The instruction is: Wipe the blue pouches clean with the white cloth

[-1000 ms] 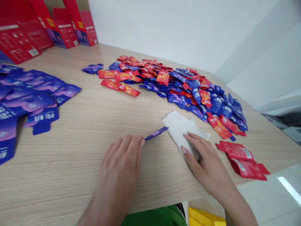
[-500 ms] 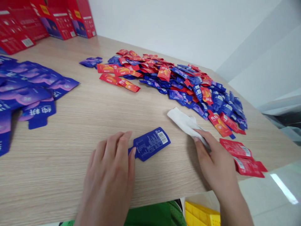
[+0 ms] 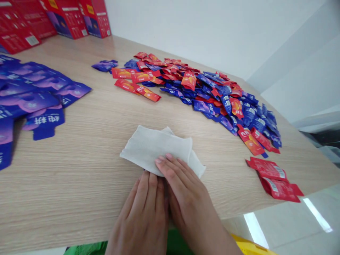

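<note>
- Right hand (image 3: 187, 193): fingers together, almost straight, laid over white cloth (image 3: 151, 145); thumb hidden. Cannot tell whether it pinches the cloth or only presses.
- Left hand (image 3: 146, 209): against the right, fingers together, tips at cloth's near edge. Undersides hidden; cannot tell what it has hold of.
- Cloth: near middle of the scene, just beyond the hands; off-white, folded in layers, edges slightly wavy, one corner jutting far, another right.
- Blue sliver (image 3: 144, 170) at cloth's near edge, by left fingertips; too little shows to identify.
- Beneath: pale wood-grain table (image 3: 101, 170).
- Near right: red packets (image 3: 283, 189), overlapping, backs up; white barcodes, small print illegible.
- Far, middle to right: heap of red and blue packets (image 3: 188, 80); some red fronts carry orange rounded shapes and white characters.
- Left: overlapping blue packets (image 3: 34, 102), purple-pink rounded shapes; large white Chinese characters, too soft to read surely.
- Far left: red boxes (image 3: 66, 19), purple-blue panels, yellow patches, barcodes; fine print unreadable.
</note>
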`<state>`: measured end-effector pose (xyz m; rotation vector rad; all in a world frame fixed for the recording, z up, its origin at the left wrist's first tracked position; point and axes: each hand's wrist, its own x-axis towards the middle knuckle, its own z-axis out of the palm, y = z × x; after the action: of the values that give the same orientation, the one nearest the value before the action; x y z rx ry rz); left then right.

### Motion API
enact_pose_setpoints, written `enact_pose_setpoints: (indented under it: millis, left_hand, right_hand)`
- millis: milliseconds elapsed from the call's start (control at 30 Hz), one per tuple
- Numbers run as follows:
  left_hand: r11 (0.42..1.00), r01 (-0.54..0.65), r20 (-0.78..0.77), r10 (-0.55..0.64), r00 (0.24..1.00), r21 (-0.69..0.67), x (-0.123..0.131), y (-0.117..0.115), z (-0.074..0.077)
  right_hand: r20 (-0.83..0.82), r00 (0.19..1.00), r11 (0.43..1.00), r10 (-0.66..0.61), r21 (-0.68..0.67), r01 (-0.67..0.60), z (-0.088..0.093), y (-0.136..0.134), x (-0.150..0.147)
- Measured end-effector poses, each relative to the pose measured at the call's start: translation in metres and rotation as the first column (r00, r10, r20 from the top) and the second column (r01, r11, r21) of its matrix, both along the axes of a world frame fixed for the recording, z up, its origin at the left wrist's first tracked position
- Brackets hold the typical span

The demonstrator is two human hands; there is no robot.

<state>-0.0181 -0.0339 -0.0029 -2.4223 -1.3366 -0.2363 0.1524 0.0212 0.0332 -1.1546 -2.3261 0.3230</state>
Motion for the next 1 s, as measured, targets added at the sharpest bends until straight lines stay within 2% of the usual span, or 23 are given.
enact_pose_setpoints:
  millis: [133, 233, 300, 367, 533, 700, 767, 833, 933, 1000]
  left_hand:
    - [1.000, -0.019, 0.026, 0.020, 0.999, -0.019, -0.002, 0.003, 0.007]
    - [0.999, -0.033, 0.040, 0.034, 0.999, -0.015, 0.000, 0.003, 0.012]
    - [0.998, -0.069, 0.052, 0.070, 0.996, -0.013, 0.000, 0.002, 0.013]
    - [0.996, -0.090, 0.063, 0.090, 0.994, -0.008, 0.000, 0.002, 0.012]
    - [0.997, -0.080, 0.055, 0.081, 0.995, -0.016, 0.000, 0.004, 0.008]
    - [0.996, -0.085, 0.094, 0.088, 0.992, -0.036, 0.004, 0.009, 0.007]
    - [0.997, -0.075, 0.107, 0.078, 0.991, -0.037, 0.006, 0.010, 0.007]
    - [0.997, -0.065, 0.126, 0.070, 0.990, -0.039, 0.008, 0.010, 0.006]
    - [0.998, -0.046, 0.124, 0.050, 0.991, -0.036, 0.007, 0.010, 0.006]
    - [0.999, -0.038, 0.109, 0.040, 0.993, -0.021, 0.006, 0.010, 0.008]
  right_hand:
    - [0.054, 0.985, 0.987, -0.162, -0.014, 0.163, -0.003, 0.008, 0.033]
    - [0.069, 0.936, 0.938, -0.346, 0.024, 0.345, -0.001, 0.013, 0.061]
    - [0.084, 0.900, 0.904, -0.427, 0.037, 0.426, 0.001, 0.015, 0.070]
    - [0.091, 0.886, 0.890, -0.455, 0.019, 0.456, 0.003, 0.018, 0.069]
    - [0.099, 0.916, 0.921, -0.390, 0.016, 0.390, 0.006, 0.028, 0.057]
    - [-0.059, 0.870, 0.871, -0.490, -0.006, 0.490, 0.022, 0.027, 0.053]
    - [-0.117, 0.891, 0.898, -0.438, -0.004, 0.441, 0.027, 0.023, 0.042]
    - [-0.116, 0.947, 0.953, -0.300, 0.000, 0.302, 0.026, 0.018, 0.025]
    - [-0.034, 0.992, 0.993, -0.120, -0.020, 0.119, 0.013, 0.016, 0.004]
    - [0.013, 0.995, 0.994, -0.100, -0.035, 0.101, 0.002, 0.019, 0.004]
